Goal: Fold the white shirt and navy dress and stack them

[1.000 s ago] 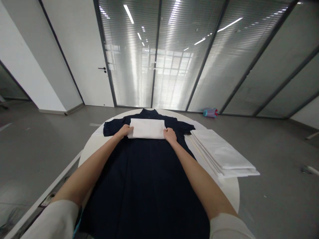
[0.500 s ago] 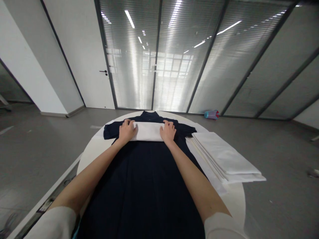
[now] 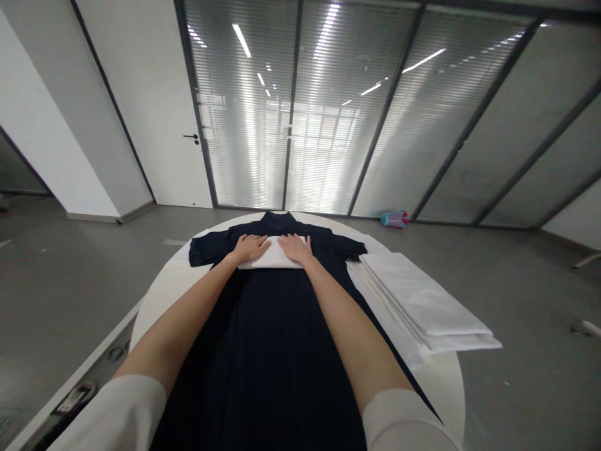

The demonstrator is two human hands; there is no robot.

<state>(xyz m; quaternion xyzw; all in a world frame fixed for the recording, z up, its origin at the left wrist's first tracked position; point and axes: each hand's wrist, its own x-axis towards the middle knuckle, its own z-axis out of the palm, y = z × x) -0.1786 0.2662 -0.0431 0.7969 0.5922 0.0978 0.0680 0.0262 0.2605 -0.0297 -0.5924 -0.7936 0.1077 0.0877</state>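
Note:
A dark navy short-sleeved garment (image 3: 267,351) with a collar lies spread out, its collar at the far side. Across its chest rests a white folded sheet (image 3: 272,262), which looks like paper or cloth; I cannot tell which. My left hand (image 3: 251,248) lies flat on the sheet's left part, fingers stretched toward the middle. On its right part my right hand (image 3: 295,248) is also flat, fingers spread. Parts of the sheet are hidden under both hands.
The garment lies on a round white table (image 3: 159,294). A stack of folded white sheets (image 3: 422,300) sits at the right, reaching past the table's edge. Beyond, a blue and pink patterned object (image 3: 394,218) is on the floor by the glass partition (image 3: 323,163).
Both hands have moved inward along the white sheet, closer together. Their fingers, curled at the sheet's ends before, now lie flat on top of it.

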